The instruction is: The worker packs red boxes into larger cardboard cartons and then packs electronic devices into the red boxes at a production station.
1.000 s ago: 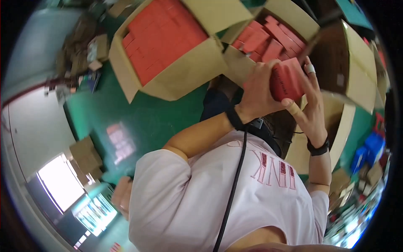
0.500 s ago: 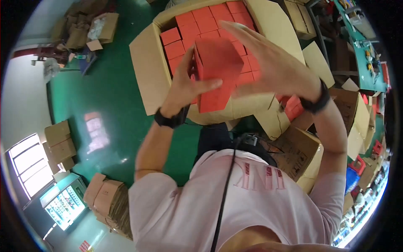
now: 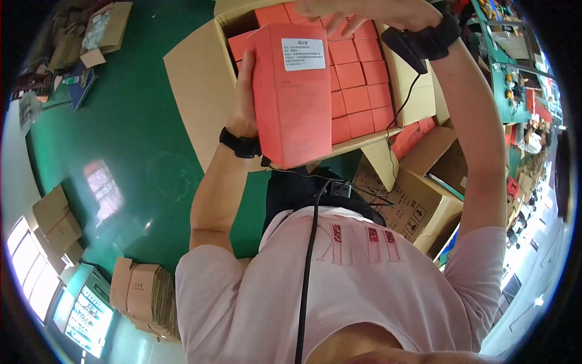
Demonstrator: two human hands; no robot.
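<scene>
A tall red box (image 3: 297, 115) with a white printed label (image 3: 303, 54) stands tilted above the near left part of a large open carton. My left hand (image 3: 244, 100) is closed on its left side, with most of the fingers hidden behind the box. At the far end of the box my right hand (image 3: 370, 13) reaches over from the right, fingers stretched and spread. Whether its fingertips touch the box, I cannot tell. Below, rows of small red boxes (image 3: 356, 100) fill the carton (image 3: 414, 97).
A second open carton (image 3: 424, 203) stands at the near right, with more red boxes (image 3: 412, 138) beside it. Flattened cartons (image 3: 142, 294) are stacked at the lower left. A green workbench (image 3: 506, 73) holds tools at the far right. The green floor (image 3: 139, 133) spreads to the left.
My left hand has turned the red box so that its labelled side shows. My right hand has moved up and away, from the box's right side to beyond its far end.
</scene>
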